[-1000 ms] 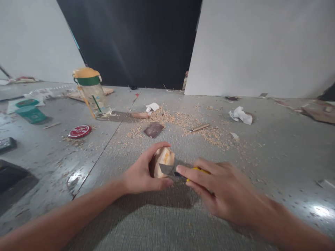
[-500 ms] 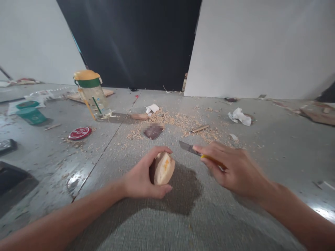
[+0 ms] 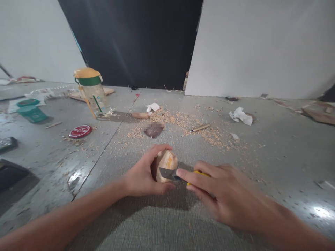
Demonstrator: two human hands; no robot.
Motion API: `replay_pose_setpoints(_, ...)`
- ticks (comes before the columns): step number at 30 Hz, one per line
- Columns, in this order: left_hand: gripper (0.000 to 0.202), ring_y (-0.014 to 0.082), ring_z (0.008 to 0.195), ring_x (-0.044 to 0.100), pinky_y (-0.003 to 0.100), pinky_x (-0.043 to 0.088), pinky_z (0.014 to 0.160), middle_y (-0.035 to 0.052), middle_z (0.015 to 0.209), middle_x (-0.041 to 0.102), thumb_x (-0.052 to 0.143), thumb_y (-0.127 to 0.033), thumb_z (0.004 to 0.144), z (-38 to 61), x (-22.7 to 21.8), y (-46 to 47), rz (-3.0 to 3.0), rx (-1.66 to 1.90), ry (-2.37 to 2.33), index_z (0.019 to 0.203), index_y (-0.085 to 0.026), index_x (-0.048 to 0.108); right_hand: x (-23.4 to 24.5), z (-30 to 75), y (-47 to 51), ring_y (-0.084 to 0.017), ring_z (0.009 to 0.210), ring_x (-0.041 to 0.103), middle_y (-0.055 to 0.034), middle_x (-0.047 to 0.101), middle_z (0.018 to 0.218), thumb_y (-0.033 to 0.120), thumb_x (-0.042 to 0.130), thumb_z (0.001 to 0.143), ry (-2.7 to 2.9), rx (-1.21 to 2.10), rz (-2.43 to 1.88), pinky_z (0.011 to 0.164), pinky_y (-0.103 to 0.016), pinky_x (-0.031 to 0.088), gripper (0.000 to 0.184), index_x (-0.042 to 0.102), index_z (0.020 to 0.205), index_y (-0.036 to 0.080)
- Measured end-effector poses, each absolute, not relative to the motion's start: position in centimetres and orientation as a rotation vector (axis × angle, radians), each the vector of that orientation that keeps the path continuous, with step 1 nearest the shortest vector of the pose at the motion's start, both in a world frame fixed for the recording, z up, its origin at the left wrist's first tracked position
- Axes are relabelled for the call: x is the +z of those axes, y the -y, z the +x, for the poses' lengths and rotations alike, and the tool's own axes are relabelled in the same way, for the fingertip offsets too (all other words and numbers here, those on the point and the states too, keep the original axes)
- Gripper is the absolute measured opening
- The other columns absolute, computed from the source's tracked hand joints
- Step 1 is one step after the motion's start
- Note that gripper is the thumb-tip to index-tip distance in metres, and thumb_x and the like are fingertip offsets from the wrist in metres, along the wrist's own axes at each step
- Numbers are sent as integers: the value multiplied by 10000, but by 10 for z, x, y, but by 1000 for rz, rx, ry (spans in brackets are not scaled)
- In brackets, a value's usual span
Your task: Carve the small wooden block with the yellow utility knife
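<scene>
My left hand [image 3: 145,174] is closed around a pale, rounded carved block [image 3: 165,158], apparently wood, with an orange patch on its near face. Fingers wrap over its top and the thumb lies below it. In my right hand [image 3: 220,191] is a yellow utility knife [image 3: 201,173], its grey blade out and pointing left. The blade overlaps the lower face of the block; whether it bites in cannot be made out. Beyond the hands, a dark brown flat piece [image 3: 154,131] lies on the grey floor among pale shavings [image 3: 180,120].
A bottle with a yellow lid [image 3: 91,92] stands at the left behind a red round disc [image 3: 80,131] and a teal cup [image 3: 32,113]. A thin wooden-handled tool [image 3: 201,128] lies in the shavings. Crumpled tissue [image 3: 240,115] is at the right. Dark objects [image 3: 12,174] sit at the left edge.
My right hand has brought the knife left and down, from beside the block to across its face. The left hand has tilted the block slightly, showing more of its face.
</scene>
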State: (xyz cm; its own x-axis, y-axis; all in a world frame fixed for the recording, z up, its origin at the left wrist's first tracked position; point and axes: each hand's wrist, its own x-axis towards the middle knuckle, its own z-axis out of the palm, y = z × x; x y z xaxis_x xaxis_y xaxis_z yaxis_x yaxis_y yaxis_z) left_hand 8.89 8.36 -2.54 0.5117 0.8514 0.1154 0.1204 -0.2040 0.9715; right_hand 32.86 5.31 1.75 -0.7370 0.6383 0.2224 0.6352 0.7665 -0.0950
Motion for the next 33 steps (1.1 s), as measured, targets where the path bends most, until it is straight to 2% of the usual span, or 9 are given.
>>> replay_pose_setpoints(8,748,89,687,457,200,392,584,-40,833,488,768,-164,662,92,-23,-85,1519,840,-717,1264,-253,333,16,329,-55,-106,558,500,19,586,778,299,455,976,2690,-46,-1019,531,-262,295,344,547,1307,311)
replay_pose_setpoints(13,735,101,689,456,217,389,582,-30,858,478,761,-223,659,91,-21,-85,1549,844,-783,1253,-259,331,16,337,-63,-106,534,503,24,587,759,306,456,979,2637,-131,-1012,527,-255,338,332,562,1294,312)
replay_pose_setpoints(17,765,142,764,465,273,416,670,-18,883,480,800,-253,588,88,-19,-83,1728,807,-917,1226,-263,378,17,355,-81,-119,615,586,-13,670,875,293,449,985,2447,-196,-1128,568,-257,404,306,596,1252,276)
replay_pose_setpoints(20,756,153,759,469,288,418,673,-12,882,485,797,-304,599,88,-18,-82,1706,792,-983,1227,-257,378,18,362,-86,-133,670,619,-38,694,965,291,462,977,2371,-206,-1146,598,-267,430,296,601,1236,261)
replay_pose_setpoints(27,777,194,909,510,319,442,777,33,1011,518,818,-282,611,93,-21,-81,1662,886,-924,1257,-241,387,19,334,-57,-118,583,556,8,607,780,304,417,995,2645,58,-1068,545,-256,360,332,546,1300,306)
replay_pose_setpoints(33,737,202,918,524,313,451,766,41,1000,538,815,-223,589,94,-21,-80,1723,942,-923,1222,-229,438,16,327,-52,-117,589,549,16,584,804,289,441,975,2708,27,-1061,540,-263,315,348,519,1312,317)
